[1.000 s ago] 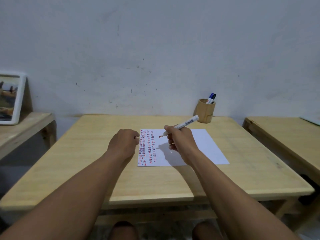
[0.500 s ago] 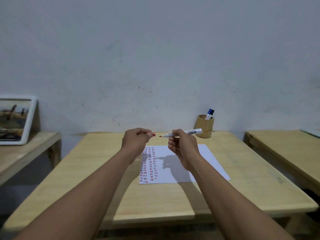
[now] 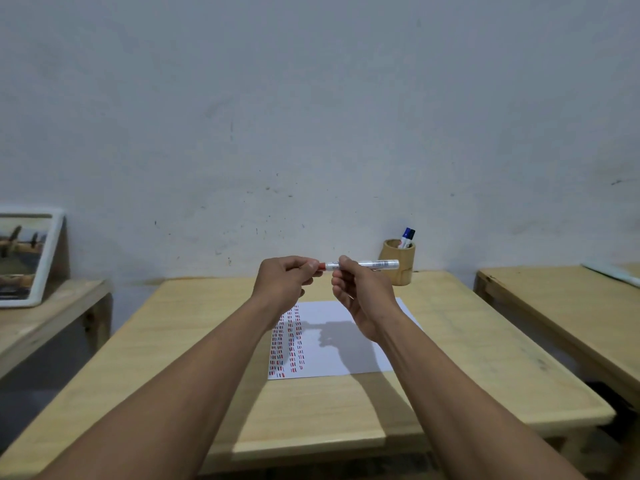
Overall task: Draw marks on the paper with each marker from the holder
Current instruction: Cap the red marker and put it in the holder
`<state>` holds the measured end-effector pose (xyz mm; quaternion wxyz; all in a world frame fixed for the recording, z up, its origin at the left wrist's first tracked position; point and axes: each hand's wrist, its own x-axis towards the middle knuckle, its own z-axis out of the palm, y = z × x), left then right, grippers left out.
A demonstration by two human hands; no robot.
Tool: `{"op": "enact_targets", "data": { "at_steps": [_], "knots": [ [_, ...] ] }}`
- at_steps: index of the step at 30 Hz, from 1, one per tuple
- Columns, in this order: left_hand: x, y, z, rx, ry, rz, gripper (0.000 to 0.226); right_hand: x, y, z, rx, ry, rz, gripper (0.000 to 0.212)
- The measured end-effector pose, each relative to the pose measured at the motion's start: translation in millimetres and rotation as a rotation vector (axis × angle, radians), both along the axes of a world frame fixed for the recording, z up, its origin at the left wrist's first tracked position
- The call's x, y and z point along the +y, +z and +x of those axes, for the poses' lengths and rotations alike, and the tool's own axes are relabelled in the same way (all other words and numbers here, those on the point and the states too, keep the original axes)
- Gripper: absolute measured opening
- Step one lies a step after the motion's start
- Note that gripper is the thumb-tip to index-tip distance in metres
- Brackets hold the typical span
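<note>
Both hands are raised above the table in front of me. My right hand grips a white marker held level. My left hand pinches its red cap, which sits against the marker's tip end. Below them lies a white paper with columns of short red and blue marks down its left side. A round wooden holder stands at the back of the table, with a blue-capped marker sticking out of it.
The wooden table carries the paper and holder. A second wooden table stands to the right. On a low shelf at the left leans a framed picture. A white wall is behind.
Both hands rose off the paper. The left hand brought the red cap to the marker's tip, and the gap between cap and tip has closed. The view tilted upward.
</note>
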<state>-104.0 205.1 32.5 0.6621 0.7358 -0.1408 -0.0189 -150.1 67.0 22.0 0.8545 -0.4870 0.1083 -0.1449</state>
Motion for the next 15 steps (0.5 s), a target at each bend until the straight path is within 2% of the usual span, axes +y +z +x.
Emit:
{"op": "enact_targets", "data": {
  "at_steps": [3,7,9,12,13,14,15],
  "knots": [
    [-3,-1,2,-0.025,0.037,-0.005,0.012,0,0,0,0.032,-0.016,-0.003,0.016],
    [-13,-1,2,-0.131,0.114,0.037,0.014,5,5,6,0.088,-0.105,0.176,0.019],
    [-21,2,-2,-0.2,0.174,0.064,0.017,8,8,12,0.097,-0.226,0.18,0.035],
    [-34,11,-6,-0.257,0.221,0.097,0.017,2,9,19,0.06,-0.366,0.043,0.077],
    [-37,13,-6,-0.274,0.227,0.105,0.018,1,11,17,0.052,-0.372,-0.022,0.082],
    [-41,15,-6,-0.29,0.234,0.11,0.018,-2,12,16,0.055,-0.359,-0.105,0.073],
    [-44,17,-4,-0.302,0.241,0.107,0.018,-6,14,14,0.076,-0.336,-0.199,0.055]
  ]
}}
